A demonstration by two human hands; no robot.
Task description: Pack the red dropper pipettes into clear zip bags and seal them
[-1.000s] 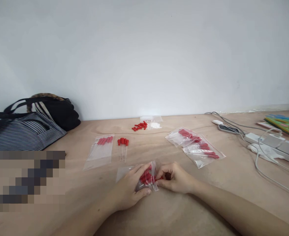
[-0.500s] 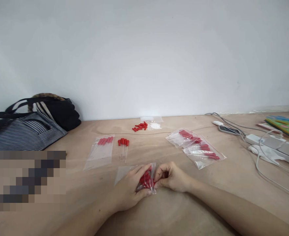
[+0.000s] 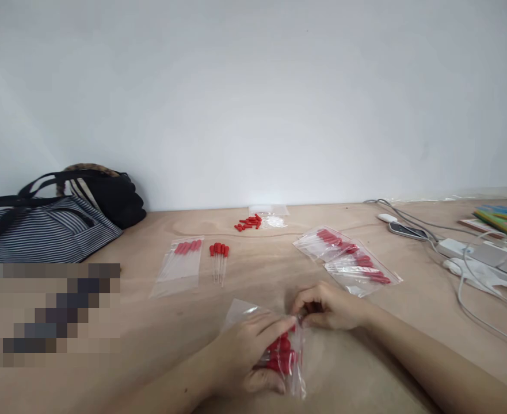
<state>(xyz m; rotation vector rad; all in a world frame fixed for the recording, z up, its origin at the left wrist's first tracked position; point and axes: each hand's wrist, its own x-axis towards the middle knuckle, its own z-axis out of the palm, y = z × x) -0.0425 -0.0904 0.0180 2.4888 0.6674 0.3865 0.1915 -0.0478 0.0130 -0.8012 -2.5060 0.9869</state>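
Observation:
In front of me on the table lies a clear zip bag [image 3: 298, 376] of glass droppers with red rubber bulbs [image 3: 282, 348]. My left hand [image 3: 242, 348] presses over the bag, fingers along its far side and thumb along its near side. The fingers of my right hand [image 3: 331, 305] pinch the far corner of the bag's zip edge; the fingertips are partly hidden. Beyond my left hand, several loose droppers [image 3: 218, 261] lie in a row. Left of them is another clear bag [image 3: 178, 273] with several droppers.
Filled dropper bags [image 3: 350, 259] overlap at the right. Loose red bulbs [image 3: 248, 223] and glass tubes [image 3: 274, 221] lie near the wall. A striped bag [image 3: 58, 233] stands at the left. At the right are a power strip [image 3: 486, 256], cables and a dark device [image 3: 407, 231].
The bag between my hands has shifted right and towards me, turning a little. My right hand has slid from the middle of the zip edge to its far corner.

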